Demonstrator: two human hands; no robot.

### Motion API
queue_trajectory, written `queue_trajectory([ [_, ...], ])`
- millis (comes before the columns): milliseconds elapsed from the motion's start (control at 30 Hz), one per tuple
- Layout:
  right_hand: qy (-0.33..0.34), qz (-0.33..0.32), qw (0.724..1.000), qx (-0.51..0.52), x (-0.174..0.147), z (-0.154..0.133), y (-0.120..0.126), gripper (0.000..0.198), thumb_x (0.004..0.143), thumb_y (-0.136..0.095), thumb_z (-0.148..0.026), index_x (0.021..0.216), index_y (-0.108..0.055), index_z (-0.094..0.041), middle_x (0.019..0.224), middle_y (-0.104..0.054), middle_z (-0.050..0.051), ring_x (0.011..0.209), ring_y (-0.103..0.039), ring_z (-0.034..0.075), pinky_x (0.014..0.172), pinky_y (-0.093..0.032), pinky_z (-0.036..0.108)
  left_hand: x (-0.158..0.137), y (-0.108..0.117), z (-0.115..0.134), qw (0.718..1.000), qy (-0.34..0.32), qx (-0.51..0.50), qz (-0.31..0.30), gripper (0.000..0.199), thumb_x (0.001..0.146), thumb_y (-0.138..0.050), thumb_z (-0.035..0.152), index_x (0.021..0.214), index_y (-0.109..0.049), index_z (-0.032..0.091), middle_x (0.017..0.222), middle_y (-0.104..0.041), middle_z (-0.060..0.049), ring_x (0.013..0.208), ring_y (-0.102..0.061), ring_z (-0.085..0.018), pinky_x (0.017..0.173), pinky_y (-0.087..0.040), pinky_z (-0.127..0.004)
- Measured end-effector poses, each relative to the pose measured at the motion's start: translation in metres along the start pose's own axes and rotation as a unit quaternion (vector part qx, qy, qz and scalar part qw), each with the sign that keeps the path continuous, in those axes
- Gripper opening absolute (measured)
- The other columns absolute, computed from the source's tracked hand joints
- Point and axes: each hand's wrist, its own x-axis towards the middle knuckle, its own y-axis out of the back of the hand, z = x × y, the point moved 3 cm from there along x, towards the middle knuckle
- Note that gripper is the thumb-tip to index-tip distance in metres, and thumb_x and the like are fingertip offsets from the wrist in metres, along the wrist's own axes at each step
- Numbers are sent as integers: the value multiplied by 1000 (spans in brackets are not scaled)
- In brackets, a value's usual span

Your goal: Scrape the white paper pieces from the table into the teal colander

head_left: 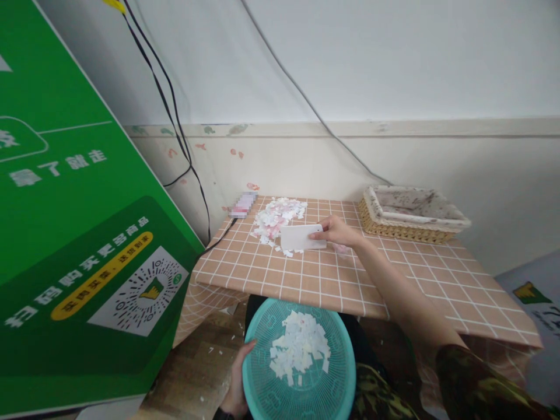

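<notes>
My right hand [339, 231] is closed on the right end of a flat white card-like scraper [297, 238], which stands over the checked tablecloth. Its left end touches or overlaps a heap of torn white and pinkish paper scraps [276, 217]. Below the table edge, my left hand [238, 370] grips the left rim of a teal plastic colander [341, 385], its thumb over the rim. White paper pieces [300, 347] lie in the bottom of the colander. A small pinkish bit [341, 249] rests on the cloth under my right wrist.
A lined wicker basket [409, 233] stands at the table's back right. A power strip [244, 205] with a black cord lies at the back left corner. A green sign board [52, 233] leans at the left. Paper scraps litter the wooden floor [205, 356].
</notes>
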Motion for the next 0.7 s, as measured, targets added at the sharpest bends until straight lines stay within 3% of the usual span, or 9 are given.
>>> queue_trajectory([
  [133, -1, 16, 1000, 27, 2, 0, 3, 34, 71, -68, -46, 74, -71, -12, 62, -61, 2, 55, -49, 10, 50, -38, 23, 1, 0, -2, 999, 30, 4, -11, 28, 72, -66, 35, 80, -73, 9, 73, -74, -11, 68, -68, -25, 69, -53, -38],
  [333, 0, 0, 1000, 24, 4, -8, -14, 34, 72, -66, -46, 67, -68, -13, 59, -58, 1, 54, -47, 9, 49, -36, 23, 1, -1, -1, 1000, 19, 3, -4, 28, 73, -65, 34, 78, -72, 8, 71, -74, -11, 65, -68, -24, 70, -52, -35],
  [500, 4, -36, 999, 4, -12, -8, 0, 33, 70, -68, -46, 70, -69, -13, 58, -57, 0, 52, -46, 9, 48, -34, 22, 0, 0, 0, 1000, 20, 0, -11, 26, 73, -65, 33, 77, -72, 8, 68, -73, -10, 62, -67, -22, 68, -52, -34],
  [600, -1, 37, 999, -30, -31, -4, 12, 37, 74, -64, -49, 67, -67, -14, 55, -54, -1, 50, -43, 9, 45, -30, 22, 0, -1, -1, 1000, 20, 4, -14, 26, 73, -65, 33, 74, -72, 8, 67, -73, -10, 61, -66, -23, 67, -51, -34],
  [700, -14, 122, 987, -104, -50, -1, 7, 40, 78, -59, -50, 60, -64, -15, 49, -46, -2, 46, -38, 8, 43, -24, 23, -2, -3, -1, 1000, 19, 4, -13, 26, 73, -65, 33, 75, -72, 8, 70, -74, -12, 62, -67, -23, 68, -52, -35],
])
